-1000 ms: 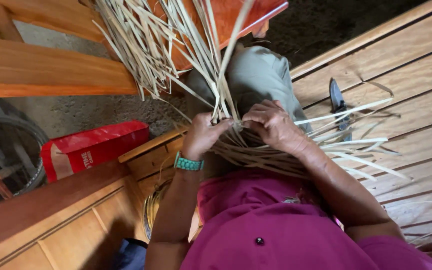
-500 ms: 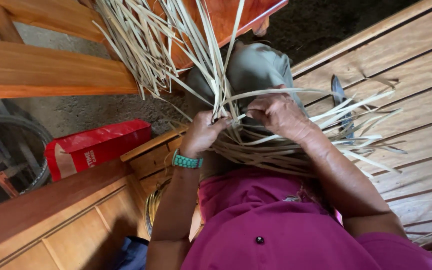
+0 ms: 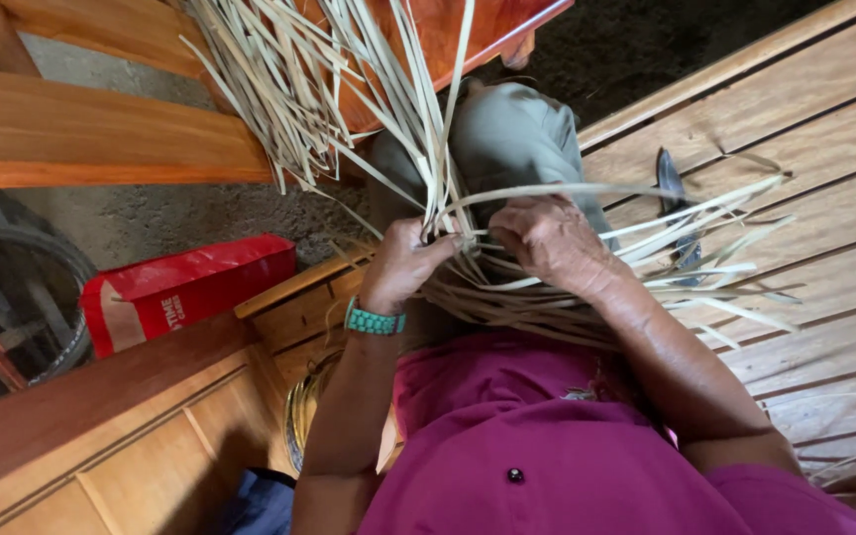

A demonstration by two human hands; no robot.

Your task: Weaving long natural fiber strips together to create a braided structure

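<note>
2 hands (image 3: 478, 253), 1 turquoise bracelet (image 3: 374, 320), 1 red carton (image 3: 185, 292), 1 dark blade (image 3: 674, 193).

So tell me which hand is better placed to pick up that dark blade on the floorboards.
Probably the right hand: the dark blade lies on the boards just beyond it. The left hand sits across the pale weaving strips, farther away. Both hands currently grip strips.

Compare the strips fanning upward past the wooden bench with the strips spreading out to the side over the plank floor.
The upward strips form a dense bundle, mostly straight, rising from the hands toward the bench. The sideways strips are fewer and more spread, some curving, with loose ends over the plank floor near a dark tool. Both sets are pale, thin and flat, and meet where the left hand and right hand pinch them.
</note>
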